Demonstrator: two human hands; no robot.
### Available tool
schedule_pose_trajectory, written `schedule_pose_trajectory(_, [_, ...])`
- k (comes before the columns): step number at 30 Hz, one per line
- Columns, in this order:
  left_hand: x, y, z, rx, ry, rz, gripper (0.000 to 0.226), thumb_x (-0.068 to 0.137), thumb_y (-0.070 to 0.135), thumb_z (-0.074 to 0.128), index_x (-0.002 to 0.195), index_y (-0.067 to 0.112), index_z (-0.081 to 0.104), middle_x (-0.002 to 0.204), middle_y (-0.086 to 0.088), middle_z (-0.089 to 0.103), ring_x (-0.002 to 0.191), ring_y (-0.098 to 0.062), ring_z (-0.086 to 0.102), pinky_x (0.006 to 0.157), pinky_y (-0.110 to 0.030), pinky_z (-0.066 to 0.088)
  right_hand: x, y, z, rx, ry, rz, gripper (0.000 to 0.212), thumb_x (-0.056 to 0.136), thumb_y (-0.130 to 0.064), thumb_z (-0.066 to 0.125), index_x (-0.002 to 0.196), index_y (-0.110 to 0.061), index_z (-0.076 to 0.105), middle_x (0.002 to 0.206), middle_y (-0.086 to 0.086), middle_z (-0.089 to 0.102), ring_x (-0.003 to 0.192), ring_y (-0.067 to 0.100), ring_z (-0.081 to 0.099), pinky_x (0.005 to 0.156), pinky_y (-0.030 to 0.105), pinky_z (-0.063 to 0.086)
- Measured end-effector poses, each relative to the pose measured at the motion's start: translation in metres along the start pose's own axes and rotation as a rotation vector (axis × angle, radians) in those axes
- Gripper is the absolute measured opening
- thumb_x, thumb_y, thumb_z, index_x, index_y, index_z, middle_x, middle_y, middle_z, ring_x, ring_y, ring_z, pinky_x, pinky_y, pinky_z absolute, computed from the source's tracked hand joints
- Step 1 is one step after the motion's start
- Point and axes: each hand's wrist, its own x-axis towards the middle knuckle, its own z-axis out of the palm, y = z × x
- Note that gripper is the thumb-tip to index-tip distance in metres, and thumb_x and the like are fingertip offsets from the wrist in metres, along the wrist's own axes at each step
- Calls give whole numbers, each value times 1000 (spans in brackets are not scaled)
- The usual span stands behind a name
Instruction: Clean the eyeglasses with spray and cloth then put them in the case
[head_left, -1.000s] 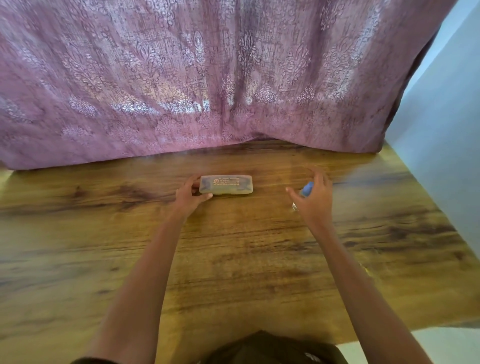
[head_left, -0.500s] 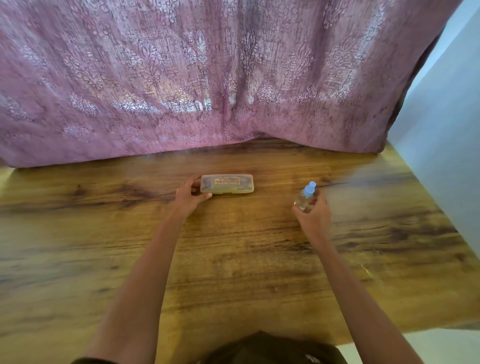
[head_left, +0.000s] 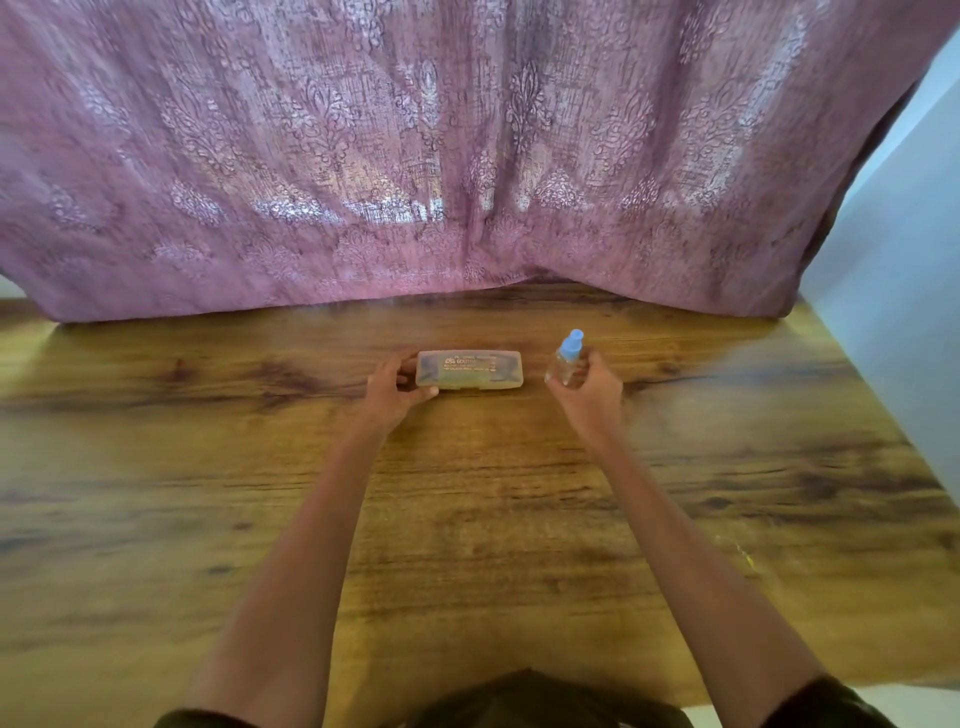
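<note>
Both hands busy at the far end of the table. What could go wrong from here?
1. The spray bottle is pinched only at its lower body by the right hand and tilts, so it could slip or tip.
2. The left hand grips just one end of the closed glasses case; opening it one-handed may skid it across the wooden table.

1. Case (head_left: 469, 370) by my left hand: translucent grey, orange print on lid.
2. Spray bottle (head_left: 565, 359) in my right hand: clear body, light-blue cap.
3. Table (head_left: 467, 519): brown woodgrain, dark streaks.
4. Curtain (head_left: 415, 156): mauve-pink, pale damask pattern.
</note>
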Motion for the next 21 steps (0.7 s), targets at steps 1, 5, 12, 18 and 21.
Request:
schedule_pose_trajectory(1, [1, -1, 0, -4, 1, 1, 68, 82, 14, 75, 141, 18, 43, 135, -7, 52, 123, -25, 48, 107, -48, 42, 3, 0, 5, -4, -17, -7, 27, 82, -13, 76, 100, -18, 55, 79, -16, 58, 67, -5, 55, 57, 1, 42])
schedule_pose_trajectory(5, [0, -1, 0, -5, 1, 1, 67, 82, 14, 75, 141, 18, 43, 136, -8, 51, 123, -25, 47, 107, -48, 42, 8, 1, 18, -51, -54, -5, 28, 83, -15, 74, 104, -16, 56, 82, -13, 59, 70, -2, 57, 57, 11, 44])
schedule_pose_trajectory(12, [1, -1, 0, -10, -5, -6, 67, 82, 14, 75, 141, 18, 43, 137, -8, 50, 124, -25, 47, 107, -48, 42, 8, 4, 22, -69, -45, 26, 32, 84, -18, 75, 107, -17, 53, 94, -3, 63, 82, 8, 61, 63, 11, 41])
schedule_pose_trajectory(18, [-1, 0, -1, -16, -19, 1, 74, 79, 16, 78, 143, 17, 41, 138, -10, 48, 127, -28, 44, 108, -50, 40, 7, 6, 21, -44, -59, 28, 35, 83, -21, 75, 109, -19, 52, 95, -4, 64, 80, 5, 62, 54, 6, 42])
schedule_pose_trajectory(21, [0, -3, -3, -50, -39, 9, 81, 78, 20, 80, 146, 15, 36, 140, -10, 47, 126, -27, 46, 107, -47, 42, 5, 11, 20, -14, -67, 47, 51, 83, -29, 74, 126, -16, 50, 103, -7, 63, 89, 8, 62, 62, 8, 38])
